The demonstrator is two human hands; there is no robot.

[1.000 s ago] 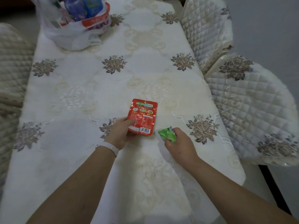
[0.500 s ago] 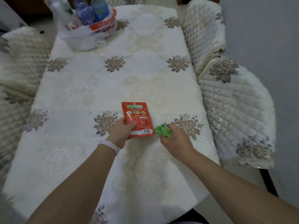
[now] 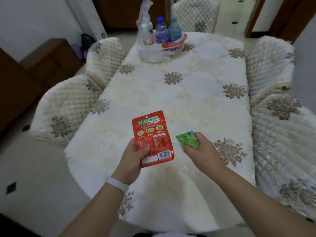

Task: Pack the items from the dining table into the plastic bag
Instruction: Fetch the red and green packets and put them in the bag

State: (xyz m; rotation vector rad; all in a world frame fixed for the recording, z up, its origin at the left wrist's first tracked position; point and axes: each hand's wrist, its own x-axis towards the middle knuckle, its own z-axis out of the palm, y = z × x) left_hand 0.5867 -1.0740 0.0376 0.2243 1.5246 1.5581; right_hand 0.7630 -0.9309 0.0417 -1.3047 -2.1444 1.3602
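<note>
My left hand (image 3: 132, 159) grips a flat red pouch (image 3: 152, 136) by its lower left corner, thumb on its face, lifted above the near end of the dining table (image 3: 188, 103). My right hand (image 3: 200, 151) holds a small green packet (image 3: 187, 140), fingers curled round it, also raised off the cloth. The white plastic bag (image 3: 157, 52) stands at the table's far end, open, with two blue-capped bottles (image 3: 161, 32) upright inside it. Both hands are far from the bag.
Quilted chair covers flank the table: two chairs on the left (image 3: 68, 106), two on the right (image 3: 280, 134), one at the far end (image 3: 195, 14). A dark wooden cabinet (image 3: 34, 71) stands at the left wall.
Both hands have lifted the red pouch and the green packet off the tablecloth. The view has pulled back and up, showing the whole table and the far bag.
</note>
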